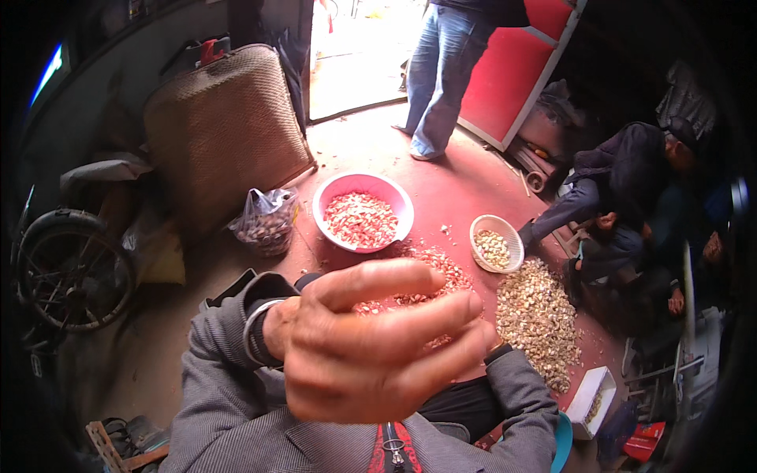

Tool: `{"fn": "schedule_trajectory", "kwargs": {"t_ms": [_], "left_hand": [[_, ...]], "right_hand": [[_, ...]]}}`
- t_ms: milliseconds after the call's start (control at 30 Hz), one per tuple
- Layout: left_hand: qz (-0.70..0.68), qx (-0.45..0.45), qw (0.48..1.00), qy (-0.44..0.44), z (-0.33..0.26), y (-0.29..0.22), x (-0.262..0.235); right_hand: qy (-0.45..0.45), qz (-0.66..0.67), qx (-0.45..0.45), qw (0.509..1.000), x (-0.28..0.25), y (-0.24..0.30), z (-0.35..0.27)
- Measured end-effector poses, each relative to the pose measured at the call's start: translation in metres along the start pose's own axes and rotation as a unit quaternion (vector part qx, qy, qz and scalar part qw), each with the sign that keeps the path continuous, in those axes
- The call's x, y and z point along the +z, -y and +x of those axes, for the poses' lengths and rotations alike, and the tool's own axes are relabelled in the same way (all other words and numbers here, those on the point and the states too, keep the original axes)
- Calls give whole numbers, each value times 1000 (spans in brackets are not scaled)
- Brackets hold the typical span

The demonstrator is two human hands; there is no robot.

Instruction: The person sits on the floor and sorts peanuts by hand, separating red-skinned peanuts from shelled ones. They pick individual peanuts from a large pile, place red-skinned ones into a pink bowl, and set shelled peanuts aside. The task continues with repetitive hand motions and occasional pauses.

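My left hand (378, 347) is raised close in front of me, its back toward me. Its fingers are stretched to the right, slightly bent and apart; the palm is hidden, and nothing shows in the hand. Behind its fingertips, only a sliver of my right hand (493, 340) shows past the grey sleeve, so its fingers are out of sight. Beyond the hands, small red-and-white pieces (441, 268) lie scattered on the reddish floor. Similar pieces fill a pink-and-white basin (325, 225). To its right, a pale round basket (516, 251) contains cream-coloured pieces, beside a large tan heap (536, 323).
A knotted clear plastic bag (268, 225) of brownish lumps stands left of the basin. A woven panel (225, 134) leans behind it, near a wheel (75, 272). A person in jeans (445, 79) stands by the doorway; another sits at right (623, 181). A white box (591, 402) lies near right.
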State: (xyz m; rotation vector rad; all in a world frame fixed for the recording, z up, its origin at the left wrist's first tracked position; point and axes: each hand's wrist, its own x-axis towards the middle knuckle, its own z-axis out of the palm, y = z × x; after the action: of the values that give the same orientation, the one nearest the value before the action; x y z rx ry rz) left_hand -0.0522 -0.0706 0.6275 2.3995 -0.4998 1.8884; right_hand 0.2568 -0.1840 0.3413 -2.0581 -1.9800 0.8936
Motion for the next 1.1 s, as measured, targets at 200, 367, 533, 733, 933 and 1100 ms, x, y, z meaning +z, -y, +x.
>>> {"fn": "schedule_trajectory", "kwargs": {"t_ms": [200,367,533,733,933,1100], "left_hand": [[-29,289,957,12,11,12,-10],[38,111,990,-78,13,-22,-12],[133,59,984,-101,-24,56,-49],[-15,-298,876,-379,15,166,-140],[-231,-270,913,-200,-11,155,-114],[-266,-368,883,118,-93,116,13]], "right_hand": [[49,37,51,997,1,-6,3],[32,-18,-21,999,2,-9,10],[16,4,-27,1000,3,-13,7],[32,-8,-18,999,1,-10,2],[13,-13,-31,999,-1,-2,5],[40,-23,-15,999,5,-1,8]]}}
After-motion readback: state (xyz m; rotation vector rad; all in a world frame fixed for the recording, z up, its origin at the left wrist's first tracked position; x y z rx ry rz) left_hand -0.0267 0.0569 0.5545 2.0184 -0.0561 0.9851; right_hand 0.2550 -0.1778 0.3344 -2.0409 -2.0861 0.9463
